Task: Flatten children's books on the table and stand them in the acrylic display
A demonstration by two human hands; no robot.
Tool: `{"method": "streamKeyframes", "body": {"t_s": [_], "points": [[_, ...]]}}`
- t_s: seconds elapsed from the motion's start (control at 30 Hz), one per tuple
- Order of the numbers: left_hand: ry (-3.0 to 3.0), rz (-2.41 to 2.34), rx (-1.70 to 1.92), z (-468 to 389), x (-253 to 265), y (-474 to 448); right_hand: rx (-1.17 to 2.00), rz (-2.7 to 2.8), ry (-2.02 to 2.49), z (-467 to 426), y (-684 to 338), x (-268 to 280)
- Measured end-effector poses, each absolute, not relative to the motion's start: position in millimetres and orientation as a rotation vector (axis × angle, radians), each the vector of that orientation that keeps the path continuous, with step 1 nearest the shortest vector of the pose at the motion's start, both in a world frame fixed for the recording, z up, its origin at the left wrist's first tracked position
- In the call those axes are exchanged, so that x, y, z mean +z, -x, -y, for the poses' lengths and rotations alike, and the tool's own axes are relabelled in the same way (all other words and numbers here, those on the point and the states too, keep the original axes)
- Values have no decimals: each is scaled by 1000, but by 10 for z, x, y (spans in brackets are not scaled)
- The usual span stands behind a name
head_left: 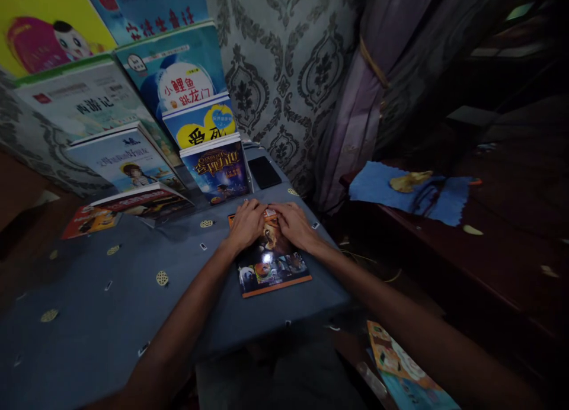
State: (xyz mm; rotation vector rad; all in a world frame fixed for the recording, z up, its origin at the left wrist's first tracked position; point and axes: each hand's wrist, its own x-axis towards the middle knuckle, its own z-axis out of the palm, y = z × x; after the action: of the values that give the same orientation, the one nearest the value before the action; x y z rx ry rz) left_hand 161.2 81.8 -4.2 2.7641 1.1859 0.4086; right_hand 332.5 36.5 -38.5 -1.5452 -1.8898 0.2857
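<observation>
A book (269, 268) with an orange border and animal pictures on a dark cover lies flat on the cloth-covered table, near its right corner. My left hand (248, 223) rests on the far left part of the cover, fingers stretched forward. On the far right part lies my right hand (296, 223), its fingers pointing inward toward the left hand. Both hands touch the book from above, and part of the cover's far end is hidden under them. Just beyond them stands a dark blue book (217, 170) on the display.
Tiers of upright picture books (191, 78) rise at the back left. A black phone (264, 172) lies beside them. To the right, a blue cloth (409, 191) is on a dark red bench (444, 256). Colourful books (404, 362) sit low at bottom right.
</observation>
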Motion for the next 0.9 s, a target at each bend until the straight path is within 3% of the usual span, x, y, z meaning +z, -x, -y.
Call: {"method": "streamKeyframes", "body": {"t_s": [0.9], "points": [[-2777, -1194, 518, -752, -83, -1600, 258, 1724, 1607, -359, -3356, -394]]}}
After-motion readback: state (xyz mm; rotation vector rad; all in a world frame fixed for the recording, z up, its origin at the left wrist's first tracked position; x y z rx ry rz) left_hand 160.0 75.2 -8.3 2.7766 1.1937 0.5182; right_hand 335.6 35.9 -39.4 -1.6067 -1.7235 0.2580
